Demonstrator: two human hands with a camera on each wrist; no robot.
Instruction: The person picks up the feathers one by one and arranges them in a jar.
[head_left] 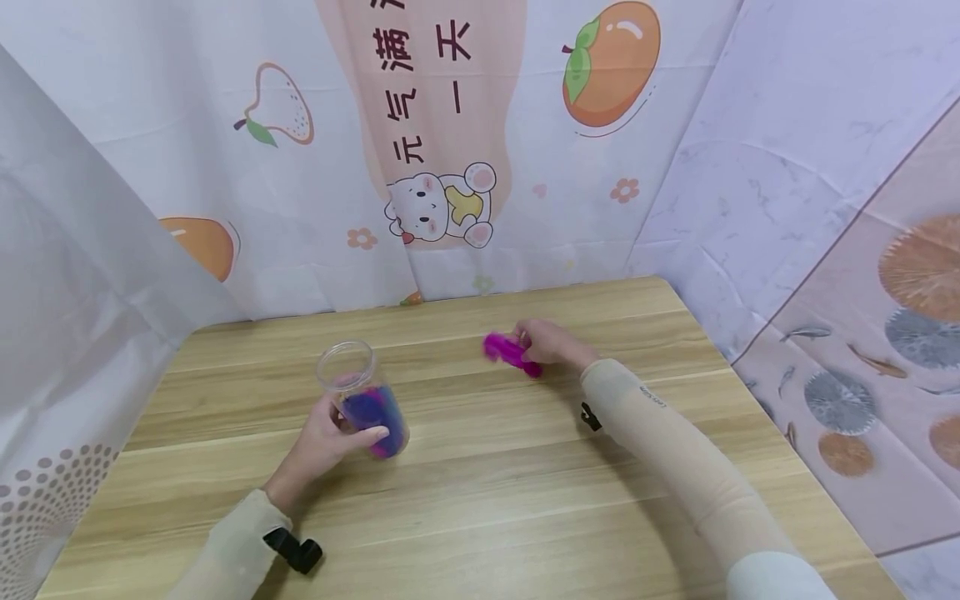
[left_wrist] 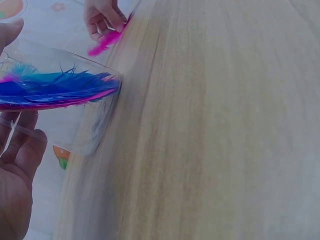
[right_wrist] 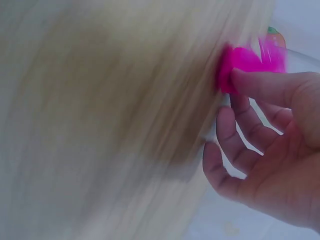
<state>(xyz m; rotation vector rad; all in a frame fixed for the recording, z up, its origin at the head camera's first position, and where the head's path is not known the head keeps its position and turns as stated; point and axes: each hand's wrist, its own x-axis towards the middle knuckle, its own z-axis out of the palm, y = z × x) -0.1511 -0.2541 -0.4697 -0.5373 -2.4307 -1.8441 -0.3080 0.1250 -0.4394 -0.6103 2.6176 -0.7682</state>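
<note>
My left hand grips a clear plastic jar, which leans with its open mouth up and away to the left. Blue, teal and pink feathers lie inside it, seen through the wall in the left wrist view. Over to the right, my right hand pinches a bright magenta feather between thumb and index finger, just above the table. That feather is blurred in the right wrist view, where the other fingers are loosely bent and hold nothing.
A wood-grain table lies under both hands. Behind it hangs a white curtain printed with fruit and a cartoon animal, and a second patterned curtain borders the right side. Black straps are worn on the wrists.
</note>
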